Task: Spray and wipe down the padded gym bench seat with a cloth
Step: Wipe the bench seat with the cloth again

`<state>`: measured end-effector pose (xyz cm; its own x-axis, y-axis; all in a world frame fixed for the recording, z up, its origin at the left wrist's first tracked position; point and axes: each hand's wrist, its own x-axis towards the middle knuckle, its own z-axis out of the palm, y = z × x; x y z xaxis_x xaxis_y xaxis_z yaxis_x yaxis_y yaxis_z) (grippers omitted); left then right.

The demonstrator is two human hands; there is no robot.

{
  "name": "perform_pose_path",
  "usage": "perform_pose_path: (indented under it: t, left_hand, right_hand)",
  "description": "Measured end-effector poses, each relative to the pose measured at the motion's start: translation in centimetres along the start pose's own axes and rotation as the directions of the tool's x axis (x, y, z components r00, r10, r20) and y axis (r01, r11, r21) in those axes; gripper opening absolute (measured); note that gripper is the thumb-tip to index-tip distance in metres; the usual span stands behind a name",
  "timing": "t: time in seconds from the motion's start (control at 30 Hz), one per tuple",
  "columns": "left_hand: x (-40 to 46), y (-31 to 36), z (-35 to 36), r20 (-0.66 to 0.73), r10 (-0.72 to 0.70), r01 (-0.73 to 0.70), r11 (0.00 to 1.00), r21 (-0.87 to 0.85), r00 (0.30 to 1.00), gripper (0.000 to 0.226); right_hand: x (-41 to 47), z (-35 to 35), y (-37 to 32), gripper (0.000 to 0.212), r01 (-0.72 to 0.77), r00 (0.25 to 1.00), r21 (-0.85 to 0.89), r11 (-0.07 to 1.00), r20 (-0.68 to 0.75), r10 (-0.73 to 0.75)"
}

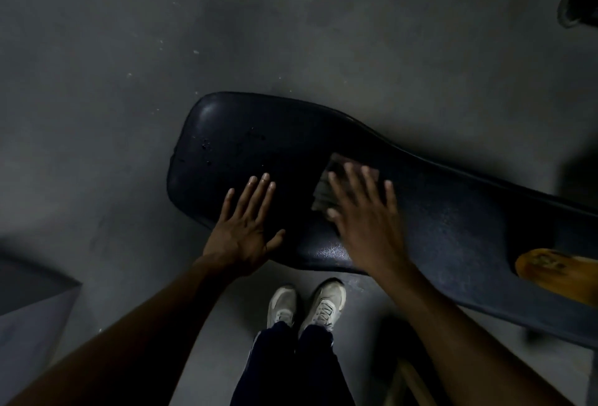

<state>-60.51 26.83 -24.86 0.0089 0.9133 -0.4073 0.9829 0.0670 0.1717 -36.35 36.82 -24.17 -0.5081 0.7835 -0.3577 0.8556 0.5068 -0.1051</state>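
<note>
We see one floor (291, 17), grey and dim, taking up most of the view. On it stands one bench (453, 227), its dark padded seat running from centre left down to the right edge. We judge the padding soft but firmly backed, its skin slick, more so where droplets (207, 146) speckle the left end, so a flat palm should serve better than a pinch. Two shoes (307, 305) stand just beside the near edge. Our left hand (246, 227) lies flat on the seat, fingers straight and spread, holding nothing. Our right hand (362, 211), blurred, presses with straight fingers on one folded cloth (323, 188), which lies on the middle of the seat. The cloth looks light and limp and would bunch unless held down across its whole face. One orange object (556, 273) sits at the right; we cannot tell what it is.
</note>
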Motion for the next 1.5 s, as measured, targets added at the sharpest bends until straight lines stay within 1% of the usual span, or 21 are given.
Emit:
perform_pose_path:
  t: [0.1, 0.13, 0.2, 0.27, 0.37, 0.43, 0.53, 0.6, 0.67, 0.73, 0.77, 0.83, 0.87, 1.0, 1.1, 1.17, 1.27, 1.33, 1.43, 1.5]
  left_hand:
    - [0.1, -0.2, 0.2, -0.01, -0.001, 0.001, 1.0, -0.005, 1.0, 0.089]
    - [0.1, -0.2, 0.2, -0.009, 0.002, -0.002, 1.0, -0.007, 1.0, 0.089]
    - [0.2, -0.3, 0.4, -0.007, 0.009, -0.009, 1.0, -0.006, 1.0, 0.089]
    - [0.1, -0.3, 0.3, -0.014, 0.011, -0.011, 1.0, -0.02, 1.0, 0.09]
    - [0.2, -0.3, 0.3, -0.002, 0.012, -0.012, 0.999, -0.032, 1.0, 0.091]
    - [0.2, -0.4, 0.1, 0.029, 0.009, -0.008, 0.999, -0.049, 1.0, 0.091]
    - [0.5, -0.8, -0.4, 0.109, 0.055, -0.048, 0.996, -0.069, 0.993, 0.092]
    - [0.3, -1.4, -1.0, 0.123, 0.105, -0.098, 0.993, -0.064, 0.987, 0.096]
    - [-0.2, -2.6, -1.3, 0.116, 0.177, -0.176, 0.984, -0.022, 0.977, 0.095]
    - [-0.7, -4.3, -1.6, 0.086, 0.247, -0.25, 0.968, 0.018, 0.965, 0.092]
    - [-0.9, -5.2, -1.8, 0.061, 0.262, -0.264, 0.964, 0.033, 0.963, 0.091]
    - [-0.9, -7.1, -2.1, 0.007, 0.247, -0.247, 0.968, 0.038, 0.969, 0.09]
    - [-0.7, -8.1, -2.2, -0.016, 0.227, -0.226, 0.974, 0.028, 0.974, 0.089]
    - [-0.3, -11.2, -2.6, -0.061, 0.114, -0.117, 0.992, -0.045, 0.992, 0.08]
    - [-0.4, -12.5, -2.5, -0.059, 0.099, -0.102, 0.994, -0.039, 0.993, 0.077]
    - [-0.7, -12.9, -2.3, -0.065, 0.093, -0.096, 0.994, -0.053, 0.994, 0.076]
    - [-1.2, -13.3, -1.9, -0.086, 0.093, -0.1, 0.991, -0.084, 0.992, 0.075]
    - [-1.6, -13.6, -1.6, -0.106, 0.084, -0.095, 0.991, -0.096, 0.991, 0.074]
    - [-2.2, -14.1, -1.2, -0.113, 0.051, -0.063, 0.993, -0.104, 0.992, 0.073]
    - [-2.7, -14.2, -0.9, -0.107, 0.022, -0.035, 0.992, -0.124, 0.994, 0.073]
  right_hand:
    - [2.0, -1.1, 2.4, 0.065, -0.177, 0.984, 0.015, 0.984, -0.016, 0.178]
    - [3.4, -1.6, 2.6, 0.064, -0.214, 0.977, 0.046, 0.976, -0.01, 0.215]
    - [6.9, -2.6, 1.9, 0.064, -0.239, 0.971, 0.139, 0.961, 0.018, 0.239]
    - [10.0, -3.2, 0.1, 0.065, -0.207, 0.978, 0.196, 0.958, 0.02, 0.207]
    - [12.2, -3.3, -3.5, 0.065, -0.096, 0.995, 0.188, 0.977, -0.021, 0.102]
    - [11.4, -3.0, -5.2, 0.065, -0.038, 0.998, 0.149, 0.988, -0.047, 0.045]
    - [7.4, -1.7, -6.3, 0.065, -0.051, 0.996, 0.092, 0.994, -0.063, 0.057]
    - [3.9, -0.7, -6.7, 0.065, -0.118, 0.991, 0.081, 0.99, -0.05, 0.123]
    - [0.8, 0.3, -7.2, 0.065, -0.243, 0.969, 0.111, 0.964, -0.015, 0.246]
    - [-1.2, 1.0, -8.3, 0.065, -0.385, 0.922, 0.159, 0.909, 0.034, 0.385]
    - [-1.7, 1.3, -9.2, 0.065, -0.443, 0.895, 0.185, 0.877, 0.041, 0.443]
    - [-1.6, 1.7, -11.7, 0.066, -0.494, 0.864, 0.237, 0.837, 0.029, 0.502]
    - [-1.3, 1.9, -13.1, 0.067, -0.483, 0.87, 0.249, 0.84, 0.024, 0.493]
    - [-1.6, 3.0, -18.8, 0.068, -0.307, 0.949, 0.196, 0.931, -0.014, 0.316]
    - [-4.4, 4.5, -20.6, 0.068, -0.281, 0.957, 0.17, 0.945, -0.026, 0.289]
    - [-6.6, 5.3, -20.0, 0.068, -0.346, 0.936, 0.165, 0.924, -0.002, 0.351]
    - [-8.4, 5.5, -17.3, 0.065, -0.493, 0.869, 0.189, 0.849, 0.051, 0.493]
    - [-7.8, 4.9, -16.0, 0.063, -0.557, 0.826, 0.236, 0.796, 0.061, 0.56]
    - [-4.0, 3.4, -15.7, 0.061, -0.593, 0.79, 0.328, 0.736, 0.061, 0.61]
    - [-0.4, 2.3, -16.8, 0.063, -0.581, 0.795, 0.358, 0.731, 0.056, 0.604]
